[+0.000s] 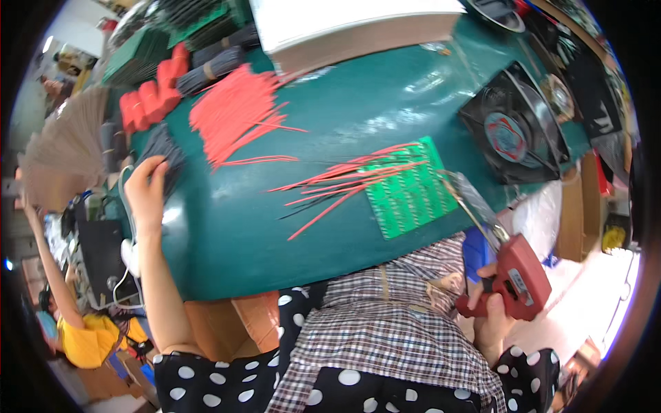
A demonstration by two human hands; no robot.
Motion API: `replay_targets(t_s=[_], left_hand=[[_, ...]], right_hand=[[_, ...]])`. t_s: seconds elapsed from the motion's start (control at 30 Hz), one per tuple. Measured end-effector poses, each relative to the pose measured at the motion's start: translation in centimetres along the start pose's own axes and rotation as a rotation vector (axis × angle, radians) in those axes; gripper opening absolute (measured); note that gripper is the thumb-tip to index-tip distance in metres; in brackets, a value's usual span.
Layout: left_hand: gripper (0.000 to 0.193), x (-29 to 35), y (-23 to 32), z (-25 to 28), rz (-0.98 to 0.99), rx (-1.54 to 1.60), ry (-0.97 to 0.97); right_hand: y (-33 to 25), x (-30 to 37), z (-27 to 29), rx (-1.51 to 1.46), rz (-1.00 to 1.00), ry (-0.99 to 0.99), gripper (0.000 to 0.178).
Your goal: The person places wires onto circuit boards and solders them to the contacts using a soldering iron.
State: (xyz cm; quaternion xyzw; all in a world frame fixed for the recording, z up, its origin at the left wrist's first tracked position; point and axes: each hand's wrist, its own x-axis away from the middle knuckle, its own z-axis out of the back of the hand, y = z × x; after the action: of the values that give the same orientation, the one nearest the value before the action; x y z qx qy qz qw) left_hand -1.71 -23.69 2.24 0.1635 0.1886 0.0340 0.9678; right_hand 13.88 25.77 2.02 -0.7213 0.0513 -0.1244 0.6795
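Left hand (146, 193): hold on dark wires (175, 155) unclear (blur) | right hand (493, 322): partly hidden behind red soldering gun (525, 279) | green board (413, 213): fine detail too small to tell | white box (365, 38): cut by top edge

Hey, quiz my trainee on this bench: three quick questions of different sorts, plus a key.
1. What does the right grip hold?
2. True or false: the fan is right of the green board.
3. Which is nearest the left grip?
A. white box
B. dark bundle
C. fan

Key:
1. A red gun-shaped tool.
2. True.
3. B.
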Motion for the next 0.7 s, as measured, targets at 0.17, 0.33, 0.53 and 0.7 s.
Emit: replay_targets(t_s=[0.17, 0.33, 0.53, 0.7], left_hand=[[0.022, -2.3, 0.2, -1.7, 0.225, 0.483, -0.184], [0.015, -2.1, -0.7, 0.2, 0.413, 0.631, -0.294], [0.009, -2.8, 1.4, 0.7, 0.427, 0.729, -0.36], [0.009, 0.0, 14.1, 0.3, 0.356, 1.111, -0.926]], right_hand=[[2.4, 1.0, 0.8, 0.032, 0.12, 0.136, 0.053], [2.2, 0.7, 1.1, 0.039, 0.084, 0.113, 0.055], [2.2, 0.5, 1.3, 0.064, 0.14, 0.087, 0.049], [4.4, 0.1, 3.6, 0.467, 0.011, 0.095, 0.041]])
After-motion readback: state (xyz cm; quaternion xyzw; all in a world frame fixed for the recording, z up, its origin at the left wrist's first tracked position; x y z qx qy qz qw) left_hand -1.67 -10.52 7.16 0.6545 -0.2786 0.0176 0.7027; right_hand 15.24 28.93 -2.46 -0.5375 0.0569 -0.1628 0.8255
